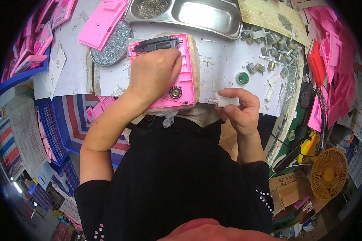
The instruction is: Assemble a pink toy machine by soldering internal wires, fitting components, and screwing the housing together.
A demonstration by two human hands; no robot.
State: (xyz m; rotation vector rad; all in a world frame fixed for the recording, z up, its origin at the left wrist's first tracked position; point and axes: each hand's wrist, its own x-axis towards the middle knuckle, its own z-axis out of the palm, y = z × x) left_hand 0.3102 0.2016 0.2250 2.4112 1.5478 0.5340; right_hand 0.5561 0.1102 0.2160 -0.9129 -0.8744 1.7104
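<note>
A pink plastic shell [185,74] lies on a plastic-wrapped pad [195,64] in front of me. At its top is a black plastic housing [159,43], and a small round speaker [175,92] sits near its lower edge. Thin red wires run off its left side. My left hand [154,72] rests over the shell with fingers curled down by the housing; whatever it grips is hidden. To the right of the shell, my right hand [243,110] pinches a white plastic block [229,100] between thumb and fingers. A metal coil spring [211,101] sticks out leftward from that block.
Small screws fill a round dish [108,48] at the left, partly under a pink panel [102,22]. A divided metal tray [207,18] stands at the back. Small motors [275,50], white parts [270,90] and a green-topped round piece [242,78] lie right. A red power screwdriver [316,64] hangs beyond.
</note>
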